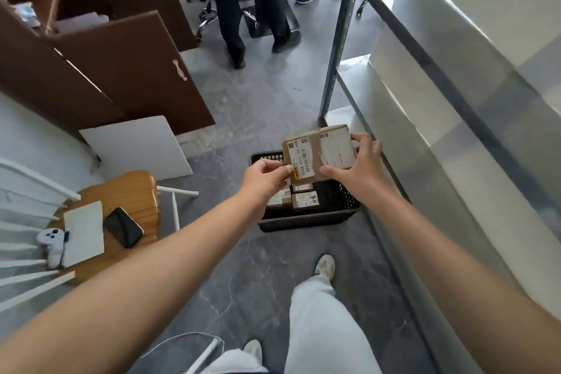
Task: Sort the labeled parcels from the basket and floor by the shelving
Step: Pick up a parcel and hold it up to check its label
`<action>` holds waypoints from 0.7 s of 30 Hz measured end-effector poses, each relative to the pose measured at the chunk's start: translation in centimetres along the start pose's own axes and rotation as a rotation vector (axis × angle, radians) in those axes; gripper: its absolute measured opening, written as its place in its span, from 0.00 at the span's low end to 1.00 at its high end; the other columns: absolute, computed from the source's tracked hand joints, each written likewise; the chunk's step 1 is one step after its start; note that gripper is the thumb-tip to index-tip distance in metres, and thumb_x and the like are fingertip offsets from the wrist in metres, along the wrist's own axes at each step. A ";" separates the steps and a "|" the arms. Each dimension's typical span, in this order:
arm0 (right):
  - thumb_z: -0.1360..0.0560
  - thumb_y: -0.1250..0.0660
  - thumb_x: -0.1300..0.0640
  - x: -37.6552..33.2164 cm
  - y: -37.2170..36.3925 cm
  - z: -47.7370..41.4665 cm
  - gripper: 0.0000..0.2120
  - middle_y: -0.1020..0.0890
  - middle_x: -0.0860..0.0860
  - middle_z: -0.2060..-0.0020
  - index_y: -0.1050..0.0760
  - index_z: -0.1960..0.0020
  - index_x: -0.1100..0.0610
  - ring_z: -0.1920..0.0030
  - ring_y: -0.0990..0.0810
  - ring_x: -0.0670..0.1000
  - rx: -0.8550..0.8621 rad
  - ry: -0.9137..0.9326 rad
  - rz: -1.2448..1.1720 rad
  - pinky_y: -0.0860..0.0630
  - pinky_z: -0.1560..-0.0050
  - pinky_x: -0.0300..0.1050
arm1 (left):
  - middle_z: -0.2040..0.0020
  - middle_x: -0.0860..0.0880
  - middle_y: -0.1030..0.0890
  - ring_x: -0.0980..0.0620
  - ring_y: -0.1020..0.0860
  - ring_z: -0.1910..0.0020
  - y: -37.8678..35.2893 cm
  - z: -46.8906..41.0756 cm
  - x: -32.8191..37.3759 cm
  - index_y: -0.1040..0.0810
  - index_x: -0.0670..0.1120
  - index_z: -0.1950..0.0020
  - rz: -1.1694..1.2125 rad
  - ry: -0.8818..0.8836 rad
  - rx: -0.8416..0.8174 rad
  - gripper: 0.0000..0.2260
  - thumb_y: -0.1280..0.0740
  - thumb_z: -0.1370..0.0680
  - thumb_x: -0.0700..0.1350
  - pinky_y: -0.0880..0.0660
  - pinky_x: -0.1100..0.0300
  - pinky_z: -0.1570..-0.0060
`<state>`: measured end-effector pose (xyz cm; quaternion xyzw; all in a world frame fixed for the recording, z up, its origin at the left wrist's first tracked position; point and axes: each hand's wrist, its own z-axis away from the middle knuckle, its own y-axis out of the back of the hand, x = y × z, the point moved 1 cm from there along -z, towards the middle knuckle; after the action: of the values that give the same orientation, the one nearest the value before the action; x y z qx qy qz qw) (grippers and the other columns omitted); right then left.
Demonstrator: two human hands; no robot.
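A brown cardboard parcel (pixel 318 153) with white barcode labels is held up above a black slotted basket (pixel 306 220) on the floor. My left hand (pixel 267 174) pinches the parcel's lower left corner. My right hand (pixel 358 165) grips its right side, thumb under the front and fingers round the far edge. Inside the basket lie several smaller labeled boxes (pixel 303 200), partly hidden by the held parcel and my left wrist.
Metal shelving (pixel 431 76) with pale boards runs along the right, its post (pixel 337 55) just behind the basket. A wooden chair (pixel 130 188) at left carries a phone, notebook and game controller. A white board leans on brown cabinets. A person stands further back.
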<state>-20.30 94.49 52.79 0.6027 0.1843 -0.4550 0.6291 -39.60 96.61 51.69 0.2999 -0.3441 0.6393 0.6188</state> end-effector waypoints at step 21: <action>0.33 0.21 0.59 24.3 -17.5 -21.5 0.36 0.37 0.47 0.42 0.37 0.32 0.50 0.44 0.29 0.44 -0.339 -0.272 0.045 0.31 0.44 0.35 | 0.53 0.47 0.21 0.49 0.19 0.48 -2.5 -29.9 -19.2 0.29 0.49 0.32 -0.238 0.252 0.133 0.17 0.34 0.21 0.40 0.21 0.52 0.43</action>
<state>-14.84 108.38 19.06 0.4252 0.1583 -0.4806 0.7505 -34.76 109.65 18.87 0.2963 -0.1829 0.6153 0.7072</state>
